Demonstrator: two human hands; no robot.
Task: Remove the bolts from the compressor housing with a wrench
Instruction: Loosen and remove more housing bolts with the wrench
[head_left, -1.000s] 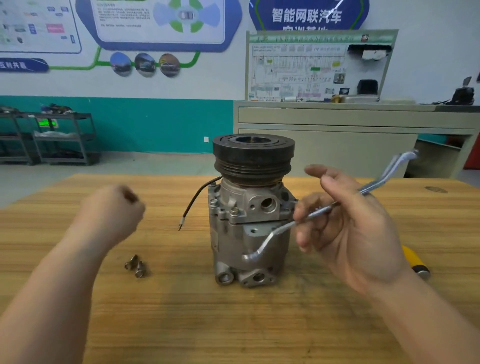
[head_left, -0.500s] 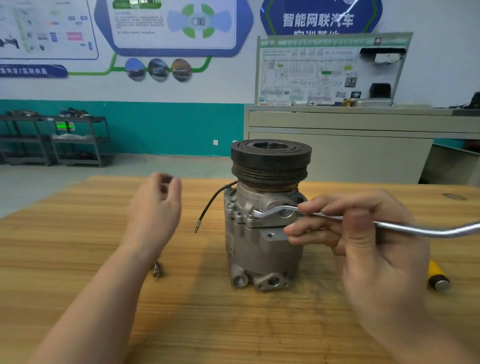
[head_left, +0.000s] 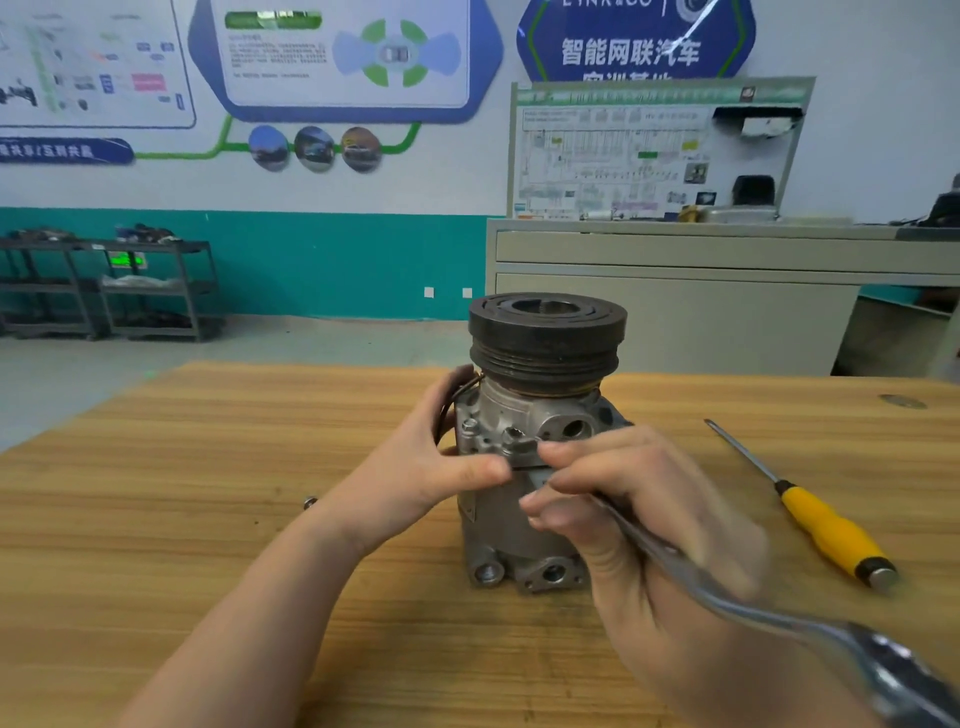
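Half a second ago the left hand (head_left: 415, 467) was in the air, apart from the grey cast-metal compressor housing with the black grooved pulley on top (head_left: 524, 467). Now it grips the left flank of the housing, the thumb lying across the front and the fingers round the side, over the thin black wire. The right hand (head_left: 639, 525) has come closer to the body of the housing. Its fingers are curled round the long silver offset wrench (head_left: 727, 597), whose handle now runs down toward 5 o'clock instead of straight out to 3 o'clock. The head of the wrench is hidden behind the fingertips, near a bolt (head_left: 511, 436) on the upper flange, so I cannot tell if it sits on the bolt.

The housing stands upright near the middle of the wooden table (head_left: 208, 519). At 3 o'clock from it, well apart, lies a screwdriver with a yellow handle (head_left: 831, 535). At 9 o'clock, just beyond the left wrist, a small loose bolt (head_left: 310, 502) is partly visible. The far edge of the table runs behind the pulley; the near left part of the board is bare wood.
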